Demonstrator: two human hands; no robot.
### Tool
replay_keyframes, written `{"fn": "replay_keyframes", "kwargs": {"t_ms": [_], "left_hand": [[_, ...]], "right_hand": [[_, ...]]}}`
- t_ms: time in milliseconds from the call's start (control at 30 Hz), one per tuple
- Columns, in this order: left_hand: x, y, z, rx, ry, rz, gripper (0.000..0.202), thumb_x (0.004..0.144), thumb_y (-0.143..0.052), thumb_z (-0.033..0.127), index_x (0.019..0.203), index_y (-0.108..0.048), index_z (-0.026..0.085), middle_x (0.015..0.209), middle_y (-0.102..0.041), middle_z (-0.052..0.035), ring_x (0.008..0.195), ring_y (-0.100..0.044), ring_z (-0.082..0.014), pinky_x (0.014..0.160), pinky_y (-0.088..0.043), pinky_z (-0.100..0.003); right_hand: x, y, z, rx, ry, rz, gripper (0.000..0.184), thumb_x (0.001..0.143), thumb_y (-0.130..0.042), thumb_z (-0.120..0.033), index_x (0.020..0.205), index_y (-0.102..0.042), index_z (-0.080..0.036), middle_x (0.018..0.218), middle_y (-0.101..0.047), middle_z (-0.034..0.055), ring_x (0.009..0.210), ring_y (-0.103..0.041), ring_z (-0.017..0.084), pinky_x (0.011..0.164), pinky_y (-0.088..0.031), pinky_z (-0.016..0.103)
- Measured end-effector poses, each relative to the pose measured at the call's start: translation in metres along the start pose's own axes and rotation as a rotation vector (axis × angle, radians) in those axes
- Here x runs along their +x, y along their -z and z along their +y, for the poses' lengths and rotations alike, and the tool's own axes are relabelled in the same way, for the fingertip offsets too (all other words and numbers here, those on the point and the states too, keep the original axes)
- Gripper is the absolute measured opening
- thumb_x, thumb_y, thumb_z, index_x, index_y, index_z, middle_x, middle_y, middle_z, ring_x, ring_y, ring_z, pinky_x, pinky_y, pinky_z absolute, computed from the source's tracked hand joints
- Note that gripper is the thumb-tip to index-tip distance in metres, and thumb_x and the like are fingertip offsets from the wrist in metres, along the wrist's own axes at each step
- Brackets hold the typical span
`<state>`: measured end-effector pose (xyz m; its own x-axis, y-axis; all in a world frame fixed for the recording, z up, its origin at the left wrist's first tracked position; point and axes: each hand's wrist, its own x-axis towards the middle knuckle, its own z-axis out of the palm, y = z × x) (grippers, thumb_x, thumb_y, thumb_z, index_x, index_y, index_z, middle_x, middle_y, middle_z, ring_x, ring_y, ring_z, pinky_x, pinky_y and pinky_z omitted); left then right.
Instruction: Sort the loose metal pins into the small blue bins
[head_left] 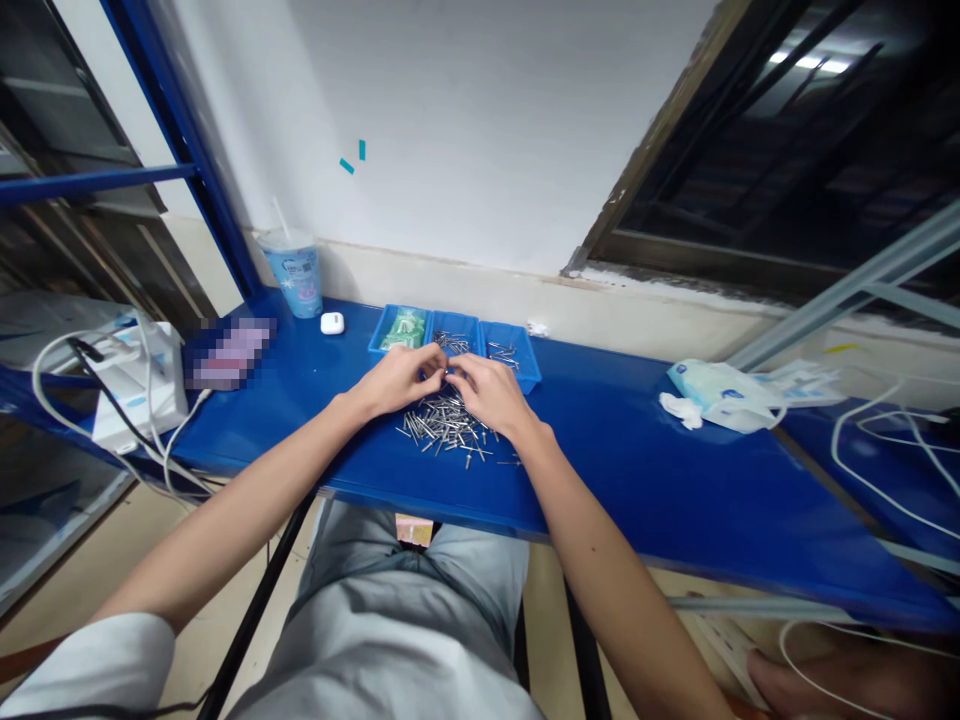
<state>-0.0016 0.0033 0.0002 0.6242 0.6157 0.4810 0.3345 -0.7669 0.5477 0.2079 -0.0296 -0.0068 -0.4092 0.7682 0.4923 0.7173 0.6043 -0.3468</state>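
My left hand [405, 380] and my right hand [491, 390] meet fingertip to fingertip above the blue table. Both are closed in a pinch. A tiny shiny bit shows between the fingertips; it looks like one of the metal rivets, though most of it is hidden. Right below lies a loose pile of blind rivets [448, 425] with long thin stems. Just behind my hands stand three blue bins side by side. The left bin [377, 335] holds green-and-white packets [406, 328]; the middle bin [472, 325] and right bin [530, 368] hold some rivets.
A blue cup with a straw [296, 275] and a white earbud case [332, 323] stand at the back left. Further left are a blurred-out phone-like thing [231, 352] and a white power strip [142, 390] with cables. A tissue pack [724, 392] lies at the right. A wall closes the back.
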Motion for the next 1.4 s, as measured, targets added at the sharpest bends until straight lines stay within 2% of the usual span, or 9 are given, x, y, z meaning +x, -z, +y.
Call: {"fn": "replay_keyframes", "kwargs": {"t_ms": [167, 333, 600, 833, 1000, 1233, 1400], "left_hand": [[0.0, 0.001, -0.001, 0.041, -0.02, -0.004, 0.019, 0.101, -0.052, 0.031, 0.108, -0.063, 0.018, 0.087, -0.075, -0.0037, 0.07, -0.066, -0.0139, 0.069, -0.049, -0.027], [0.0, 0.003, -0.003, 0.136, -0.014, -0.037, 0.025, 0.105, -0.047, 0.034, 0.106, -0.066, 0.018, 0.084, -0.073, -0.0032, 0.067, -0.062, -0.0145, 0.068, -0.045, -0.028], [0.0, 0.003, -0.001, 0.185, -0.076, -0.08, 0.029, 0.108, -0.044, 0.034, 0.11, -0.069, 0.018, 0.095, -0.076, -0.0068, 0.084, -0.069, -0.0191, 0.077, -0.047, -0.03], [0.001, 0.004, 0.002, 0.107, -0.023, -0.013, 0.028, 0.107, -0.046, 0.036, 0.102, -0.068, 0.018, 0.082, -0.073, -0.0032, 0.071, -0.064, -0.0161, 0.072, -0.046, -0.029], [0.001, 0.004, 0.0, 0.095, -0.005, 0.018, 0.027, 0.106, -0.048, 0.036, 0.098, -0.068, 0.019, 0.08, -0.071, -0.0027, 0.068, -0.061, -0.0156, 0.07, -0.044, -0.029], [0.002, 0.005, -0.002, 0.113, 0.0, 0.033, 0.028, 0.106, -0.046, 0.036, 0.096, -0.066, 0.019, 0.082, -0.07, -0.0034, 0.071, -0.061, -0.0162, 0.071, -0.043, -0.029], [0.003, 0.003, -0.002, 0.135, -0.006, 0.057, 0.027, 0.106, -0.046, 0.035, 0.094, -0.065, 0.018, 0.085, -0.07, -0.0041, 0.073, -0.061, -0.0165, 0.073, -0.044, -0.029]], "right_hand": [[0.0, -0.002, 0.002, -0.037, -0.015, 0.023, 0.018, 0.104, -0.054, -0.027, 0.097, -0.07, -0.022, 0.099, -0.075, 0.0067, 0.088, -0.067, 0.022, 0.076, -0.044, 0.032], [0.0, -0.002, 0.001, -0.018, -0.003, 0.041, 0.025, 0.108, -0.046, -0.029, 0.1, -0.069, -0.023, 0.103, -0.074, 0.0068, 0.091, -0.067, 0.022, 0.079, -0.044, 0.032], [-0.001, 0.001, 0.0, -0.03, -0.053, 0.026, 0.037, 0.109, -0.041, -0.034, 0.079, -0.06, -0.023, 0.076, -0.068, 0.0028, 0.07, -0.059, 0.019, 0.069, -0.036, 0.031], [0.001, 0.002, -0.004, -0.023, -0.029, 0.131, 0.031, 0.107, -0.041, -0.027, 0.091, -0.067, -0.022, 0.091, -0.071, 0.0058, 0.085, -0.064, 0.021, 0.076, -0.041, 0.031], [0.002, 0.002, 0.002, 0.05, 0.008, 0.181, 0.028, 0.106, -0.046, -0.025, 0.097, -0.073, -0.023, 0.096, -0.074, 0.0059, 0.089, -0.068, 0.021, 0.081, -0.046, 0.031], [0.001, 0.009, 0.005, 0.119, 0.005, 0.21, 0.022, 0.103, -0.056, -0.027, 0.095, -0.077, -0.024, 0.098, -0.078, 0.0054, 0.093, -0.072, 0.022, 0.085, -0.051, 0.035], [0.0, 0.012, 0.004, 0.1, -0.004, 0.243, 0.019, 0.1, -0.057, -0.02, 0.092, -0.074, -0.023, 0.096, -0.077, 0.0049, 0.091, -0.072, 0.021, 0.082, -0.052, 0.033]]}}
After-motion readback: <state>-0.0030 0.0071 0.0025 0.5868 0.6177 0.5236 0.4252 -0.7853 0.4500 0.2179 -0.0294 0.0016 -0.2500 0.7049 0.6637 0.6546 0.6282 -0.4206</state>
